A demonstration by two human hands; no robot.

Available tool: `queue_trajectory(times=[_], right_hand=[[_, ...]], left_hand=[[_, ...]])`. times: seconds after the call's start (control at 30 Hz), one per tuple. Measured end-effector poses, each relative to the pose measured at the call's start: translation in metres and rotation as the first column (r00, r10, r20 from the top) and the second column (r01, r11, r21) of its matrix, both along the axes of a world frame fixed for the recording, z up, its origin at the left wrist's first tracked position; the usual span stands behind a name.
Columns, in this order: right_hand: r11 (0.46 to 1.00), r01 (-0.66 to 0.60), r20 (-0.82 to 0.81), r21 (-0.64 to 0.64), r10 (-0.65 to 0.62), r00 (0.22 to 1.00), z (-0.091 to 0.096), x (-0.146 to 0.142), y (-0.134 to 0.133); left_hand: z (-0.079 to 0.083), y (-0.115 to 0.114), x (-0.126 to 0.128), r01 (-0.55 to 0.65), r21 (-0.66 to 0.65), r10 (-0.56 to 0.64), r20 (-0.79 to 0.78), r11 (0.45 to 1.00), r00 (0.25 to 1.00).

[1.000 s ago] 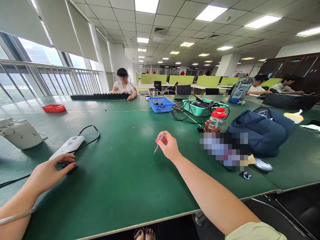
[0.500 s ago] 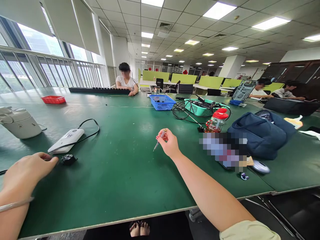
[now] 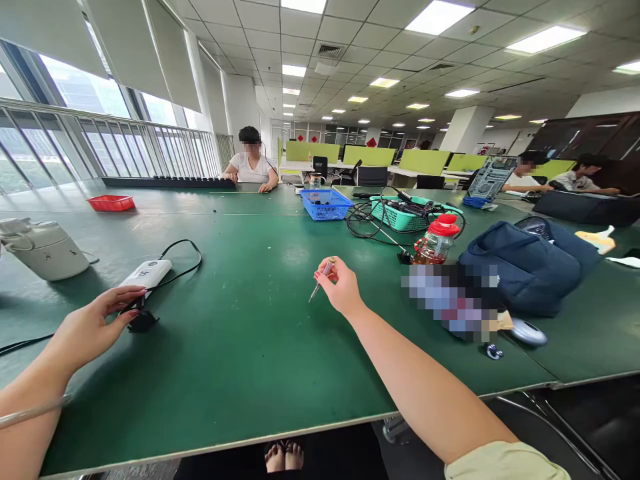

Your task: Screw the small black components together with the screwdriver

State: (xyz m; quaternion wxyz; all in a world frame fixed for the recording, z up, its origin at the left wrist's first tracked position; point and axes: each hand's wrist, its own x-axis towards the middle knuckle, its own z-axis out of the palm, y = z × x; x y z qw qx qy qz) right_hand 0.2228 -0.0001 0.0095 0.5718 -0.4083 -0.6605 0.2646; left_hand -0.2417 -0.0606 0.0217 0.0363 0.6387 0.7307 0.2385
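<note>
The right hand [image 3: 341, 290] is closed in a pinch on a slim screwdriver [image 3: 323, 275], tip down, above the middle of the table [image 3: 240, 373]. The left hand [image 3: 93, 328] is loosely spread, with its fingertips at a small black part [image 3: 143, 323] toward the left edge, just beside the white device [image 3: 149, 273]; whether it grips the part cannot be told. Risk: under fingertip contact alone the part may skid away, or the cable [image 3: 183, 257] may snag it

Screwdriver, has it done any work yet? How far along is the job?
Just starting. Done: the right hand holds the screwdriver above the table. In hand: the left hand is at the black part. Left: screwdriver and part have not yet met.
</note>
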Motion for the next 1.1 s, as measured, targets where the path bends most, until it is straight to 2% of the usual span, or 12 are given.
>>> queue_trajectory(times=[0.17,0.33,0.73,1.1], right_hand=[[1.0,-0.004,0.001,-0.009,0.004,1.0,0.001,0.0,0.0],[1.0,0.001,-0.009,0.004,-0.001,1.0,0.0,0.0,0.001],[1.0,0.008,0.005,0.004,-0.008,1.0,0.001,0.001,0.0],[1.0,-0.017,-0.002,0.005,0.017,1.0,0.001,0.001,0.0]], left_hand=[[-0.003,-0.001,-0.005,0.089,-0.071,-0.098,-0.132,0.993,0.986],[0.005,-0.004,0.005,0.186,-0.052,-0.191,-0.129,0.981,0.973],[0.002,-0.003,0.001,0.175,-0.14,-0.186,-0.066,0.975,0.98],[0.0,0.001,0.001,0.22,-0.123,-0.23,-0.069,0.968,0.971]])
